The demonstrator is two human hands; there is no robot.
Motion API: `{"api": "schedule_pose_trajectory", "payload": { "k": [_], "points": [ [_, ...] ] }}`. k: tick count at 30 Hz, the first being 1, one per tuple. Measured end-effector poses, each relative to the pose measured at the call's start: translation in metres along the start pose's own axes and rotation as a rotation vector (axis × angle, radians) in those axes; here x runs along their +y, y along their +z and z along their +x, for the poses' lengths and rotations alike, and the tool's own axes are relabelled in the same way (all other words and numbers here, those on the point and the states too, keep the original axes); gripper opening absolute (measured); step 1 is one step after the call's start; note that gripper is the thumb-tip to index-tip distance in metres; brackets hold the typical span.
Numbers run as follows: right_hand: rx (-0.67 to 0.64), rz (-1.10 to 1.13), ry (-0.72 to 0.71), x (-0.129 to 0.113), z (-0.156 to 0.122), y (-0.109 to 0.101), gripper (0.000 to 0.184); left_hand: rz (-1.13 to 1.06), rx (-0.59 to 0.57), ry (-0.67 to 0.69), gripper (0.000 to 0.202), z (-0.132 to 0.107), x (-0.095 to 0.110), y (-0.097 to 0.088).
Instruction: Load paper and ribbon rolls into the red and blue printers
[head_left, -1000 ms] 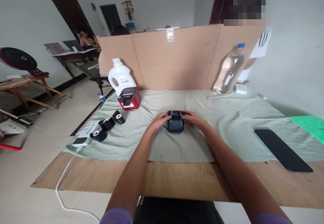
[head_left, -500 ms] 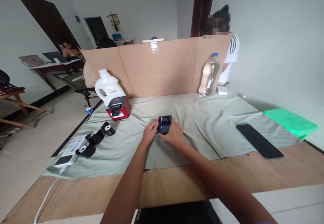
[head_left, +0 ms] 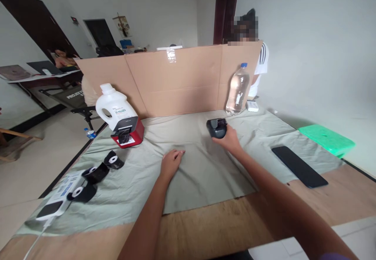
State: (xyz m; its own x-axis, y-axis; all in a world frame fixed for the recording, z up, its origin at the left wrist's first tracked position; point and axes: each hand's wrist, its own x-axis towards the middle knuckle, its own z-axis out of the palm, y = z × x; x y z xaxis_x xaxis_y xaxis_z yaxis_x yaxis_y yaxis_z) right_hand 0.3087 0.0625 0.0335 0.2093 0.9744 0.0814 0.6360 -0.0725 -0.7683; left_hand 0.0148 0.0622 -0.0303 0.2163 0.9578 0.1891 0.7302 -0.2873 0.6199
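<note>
well left of the left fingers point(head_left: 179, 153), three black rolls point(head_left: 96, 173) lie on the cloth point(head_left: 188, 189), with a red box point(head_left: 138, 133) behind them. the left fingers are curled in on the cloth; i can't tell if they pinch any. to their right and a bit farther off is the small dark gadget point(head_left: 215, 130), gripped by the right hand point(head_left: 232, 139) at its right side, and it looks lifted. one hand has all its weight, so a snug, gentle squeeze and slow turns would be best. the clear bottle point(head_left: 237, 95) stands behind those right fingers, so mind it. the flat black slab point(head_left: 299, 166) lies safely to their right.
</note>
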Motion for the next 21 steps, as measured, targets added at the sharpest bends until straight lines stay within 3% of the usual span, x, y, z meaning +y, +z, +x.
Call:
{"api": "schedule_pose_trajectory", "payload": {
  "k": [2,6,13,21],
  "points": [
    [0.232,-0.161,-0.025,0.025,0.026,-0.021,0.079,0.035,-0.011,0.001,0.038,0.0,0.002,0.0],
    [0.381,-0.295,0.079,0.073,0.07,-0.046,0.074,0.046,-0.029,-0.019,0.039,-0.001,0.006,-0.002],
    [0.43,-0.374,0.117,0.119,0.109,-0.055,0.081,0.063,-0.024,-0.021,0.041,-0.002,0.012,-0.005],
    [0.391,-0.424,0.081,0.119,0.123,-0.043,0.086,0.057,-0.03,-0.011,0.039,-0.002,0.013,-0.005]
  ]
}}
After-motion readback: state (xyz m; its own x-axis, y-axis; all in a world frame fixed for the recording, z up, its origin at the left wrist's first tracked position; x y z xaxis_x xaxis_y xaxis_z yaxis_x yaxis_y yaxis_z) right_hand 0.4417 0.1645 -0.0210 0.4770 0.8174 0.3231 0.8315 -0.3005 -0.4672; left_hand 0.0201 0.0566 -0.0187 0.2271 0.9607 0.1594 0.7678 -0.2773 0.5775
